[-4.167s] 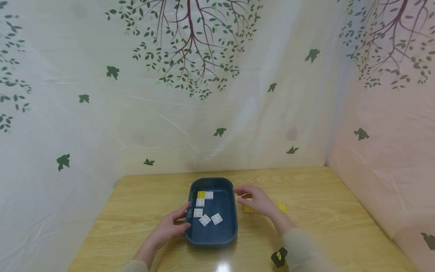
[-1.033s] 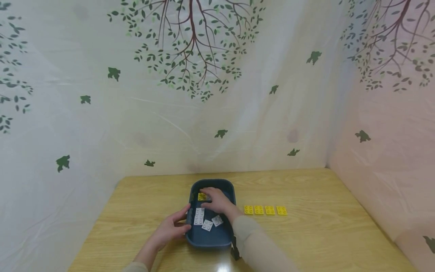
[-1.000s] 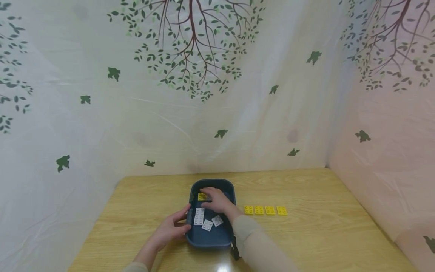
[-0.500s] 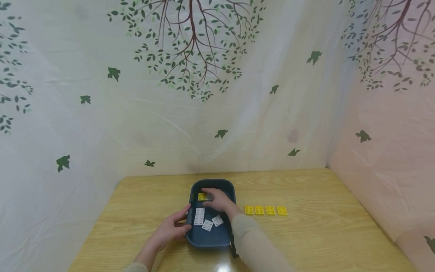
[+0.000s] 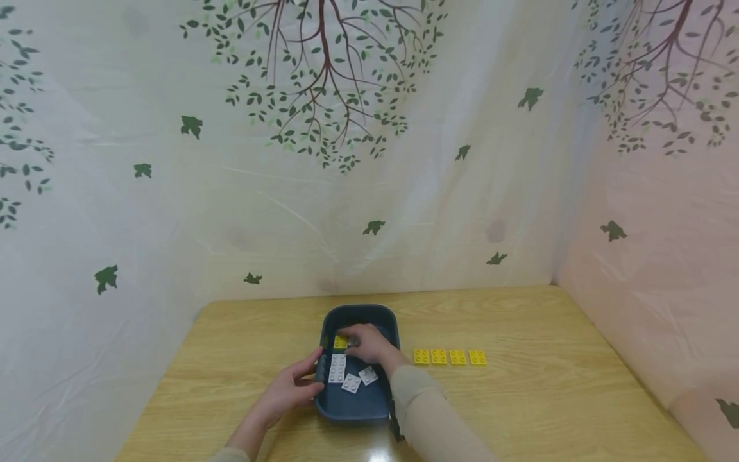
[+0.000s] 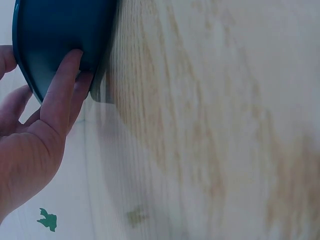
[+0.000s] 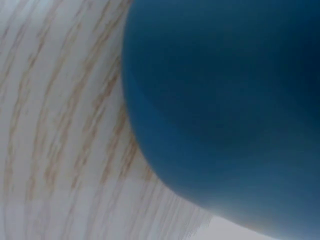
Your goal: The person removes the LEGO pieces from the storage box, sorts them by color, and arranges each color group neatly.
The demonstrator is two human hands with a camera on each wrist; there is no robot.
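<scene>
A dark blue tray point(image 5: 358, 410) stands on the table. My left hand point(image 5: 285, 393) lies along its left side, fingertips and thumb touching the wall. In the left wrist view those fingers point(image 6: 60, 95) press on the tray's outer wall. My right hand point(image 5: 372, 344) reaches inside the tray and pinches a pair of toy bricks, one yellow brick point(image 5: 340, 342) and one white brick point(image 5: 353, 342), partly covered by the fingers. Just below lie two white bricks point(image 5: 337, 368) end to end. Two loose white bricks, one tilted point(image 5: 351, 384) and one beside it point(image 5: 367, 375), sit nearer the middle.
Several yellow bricks point(image 5: 439, 357) lie in a row on the wooden table point(image 5: 554, 385) to the right of the tray. A pale curtain point(image 5: 404, 256) printed with trees and birds rises behind. The right wrist view shows mostly the tray's blurred wall point(image 7: 215, 125).
My right hand came in from the right, beside the tray. It has just slid the yellow and white pair toward me. One white brick earlier joined the white one below it. My left hand stays.
</scene>
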